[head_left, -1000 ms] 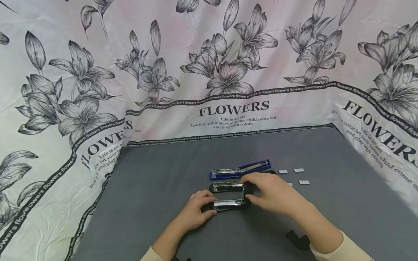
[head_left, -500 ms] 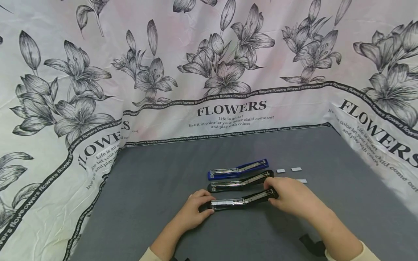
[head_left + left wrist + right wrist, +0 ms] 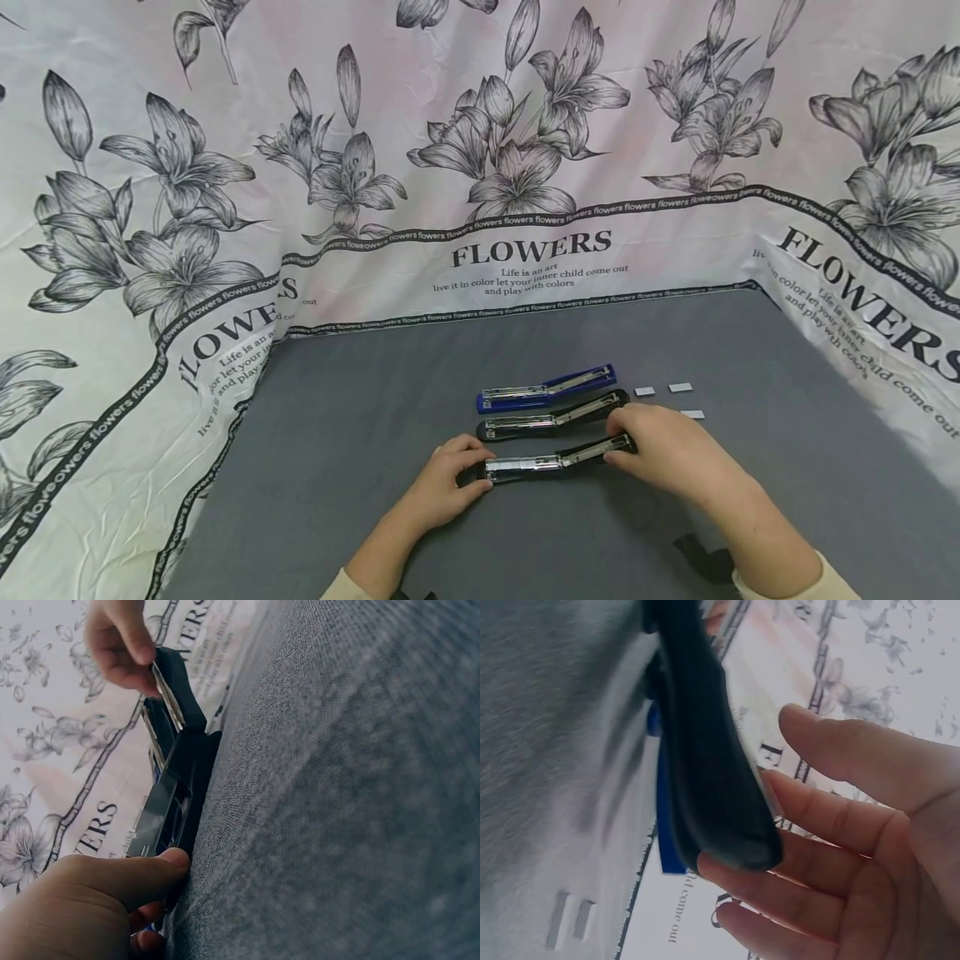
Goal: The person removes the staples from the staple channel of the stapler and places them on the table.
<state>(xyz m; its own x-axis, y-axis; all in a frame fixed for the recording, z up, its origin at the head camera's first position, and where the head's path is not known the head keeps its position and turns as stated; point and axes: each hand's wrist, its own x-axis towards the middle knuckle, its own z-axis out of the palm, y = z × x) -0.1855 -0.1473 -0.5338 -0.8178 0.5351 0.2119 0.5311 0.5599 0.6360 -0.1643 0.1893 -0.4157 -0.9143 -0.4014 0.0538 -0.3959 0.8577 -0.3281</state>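
Nearest me, a black stapler [image 3: 525, 468] lies folded wide open, its top arm leaning back to the right. A bright strip shows along its left half. At its left end, my left hand [image 3: 448, 486] pinches the body between thumb and fingers, the thumb [image 3: 169, 862] on the near side. My right hand [image 3: 667, 446] is at the tip of the raised arm [image 3: 712, 757]. In the right wrist view its fingers lie loosely behind the tip and the thumb [image 3: 832, 746] stands apart. Just beyond lie a second opened black stapler [image 3: 517, 427] and an opened blue stapler [image 3: 512, 404].
Several small pale strips, like staple bars, lie right of the staplers, one strip [image 3: 680, 387] at the back and another [image 3: 692, 414] partly behind my right hand. A grey cloth [image 3: 360, 392] covers the table. A flower-printed curtain [image 3: 360, 275] stands behind and at both sides.
My right hand has moved right from the stapler's middle to the tip of its top arm, which has swung back to the right. My left hand has kept its hold.
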